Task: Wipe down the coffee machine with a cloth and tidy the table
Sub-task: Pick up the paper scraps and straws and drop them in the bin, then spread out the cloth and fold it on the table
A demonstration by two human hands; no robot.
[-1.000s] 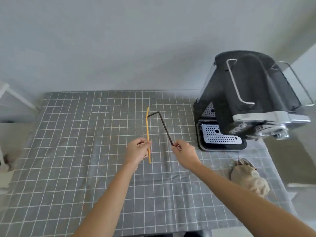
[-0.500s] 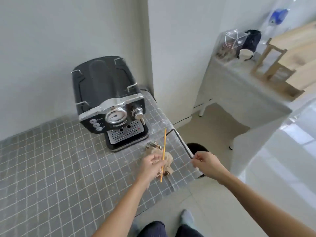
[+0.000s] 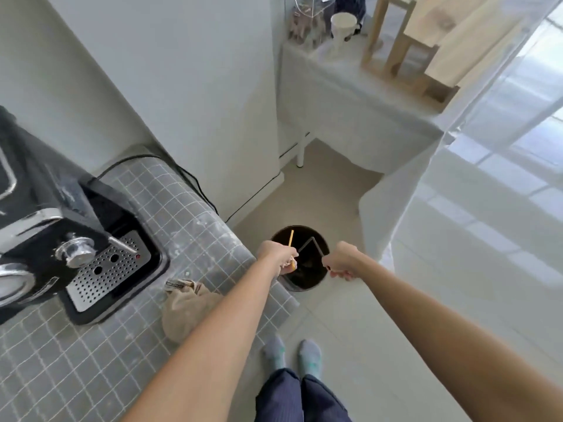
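Observation:
My left hand (image 3: 278,257) is closed around a yellow straw (image 3: 291,238), held over the black round bin (image 3: 316,275) on the floor. My right hand (image 3: 342,261) grips a bent black straw (image 3: 309,244) above the same bin. The black and silver coffee machine (image 3: 61,233) stands at the left on the grey checked tablecloth (image 3: 189,220). A crumpled beige cloth (image 3: 185,306) lies on the table in front of the machine, partly under my left forearm.
A black cable (image 3: 189,178) runs off the table's far edge down the wall. A white side table (image 3: 359,95) at the back right carries a white cup (image 3: 342,25) and a wooden frame (image 3: 402,47). My socked feet (image 3: 292,354) stand on the pale floor.
My view swung right, from the table to the floor bin. Both hands carried the straws off the table edge and now hold them over the bin.

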